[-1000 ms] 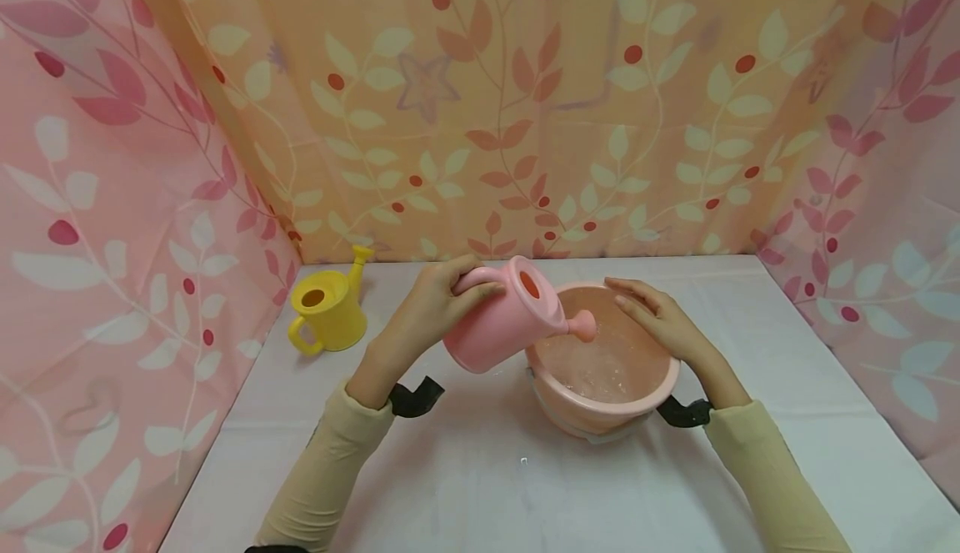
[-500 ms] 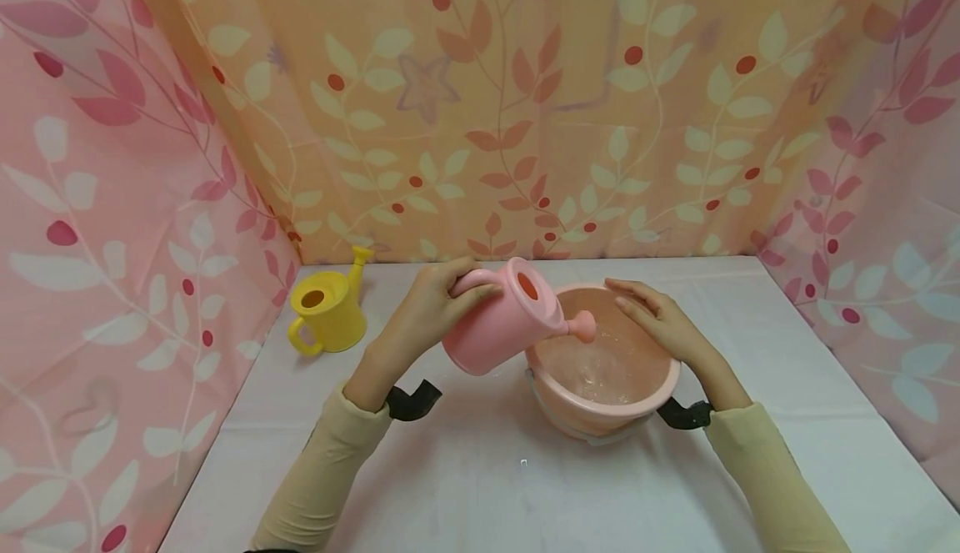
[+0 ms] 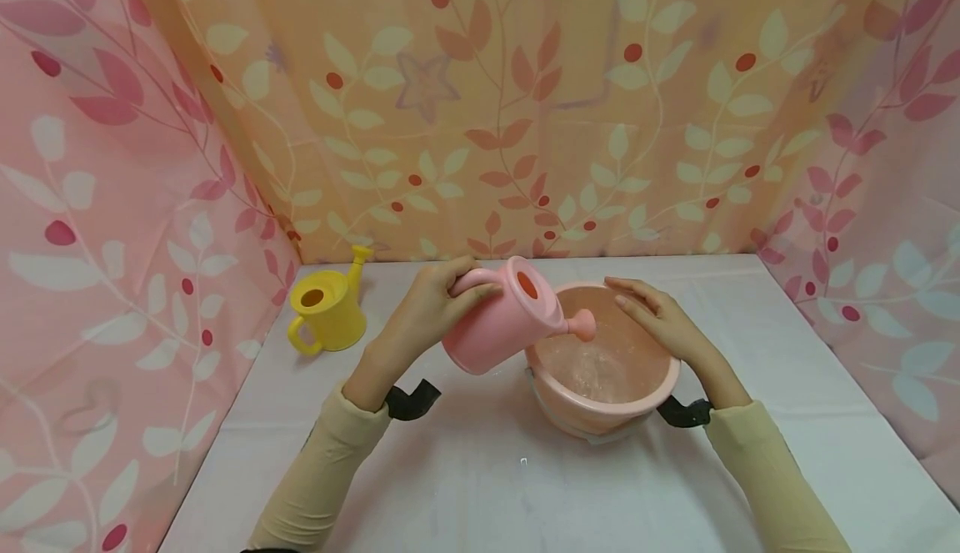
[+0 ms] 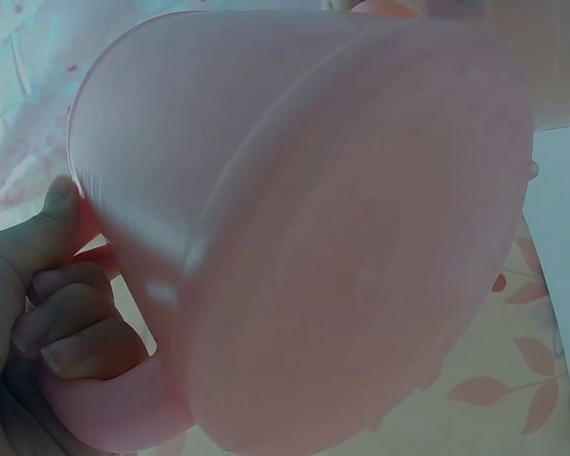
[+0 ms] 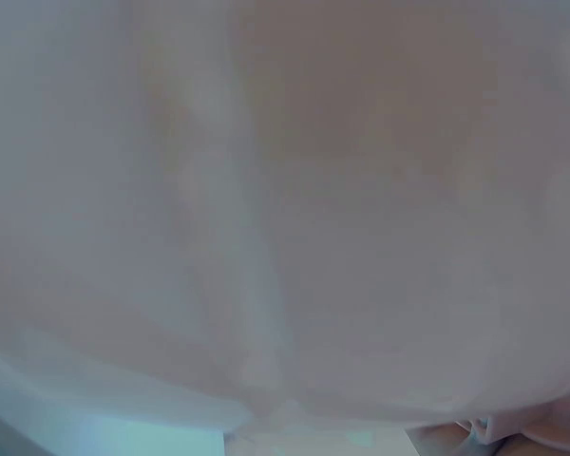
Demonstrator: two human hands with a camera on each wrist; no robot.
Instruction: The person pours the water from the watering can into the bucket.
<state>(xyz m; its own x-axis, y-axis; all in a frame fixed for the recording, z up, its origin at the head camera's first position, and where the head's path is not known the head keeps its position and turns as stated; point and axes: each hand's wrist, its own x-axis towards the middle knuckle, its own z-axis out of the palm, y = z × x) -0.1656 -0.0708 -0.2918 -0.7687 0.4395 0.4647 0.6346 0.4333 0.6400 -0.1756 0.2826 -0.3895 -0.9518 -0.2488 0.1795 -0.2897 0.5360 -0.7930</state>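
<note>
My left hand (image 3: 423,307) grips the handle of a pink watering can (image 3: 498,328), thumb laid along its top. The can tilts to the right, its round sprinkler head (image 3: 582,325) over a pale pink bucket (image 3: 600,409). Rippling water (image 3: 600,374) shows inside the bucket below the sprinkler head. Resting on the bucket's far right rim is my right hand (image 3: 663,324), its fingers extended. In the left wrist view, curled fingers (image 4: 81,318) wrap the handle beside the can's broad base (image 4: 351,256). The bucket's wall (image 5: 380,237) fills most of the right wrist view, hiding the right hand.
A yellow watering can (image 3: 333,311) stands at the back left of the white-covered table (image 3: 465,486). Small water drops lie in front of the bucket. Flower-patterned cloth (image 3: 495,119) hangs behind and on both sides.
The ripples in the bucket's water shift from frame to frame. Both hands, the pink watering can and the bucket stay almost still.
</note>
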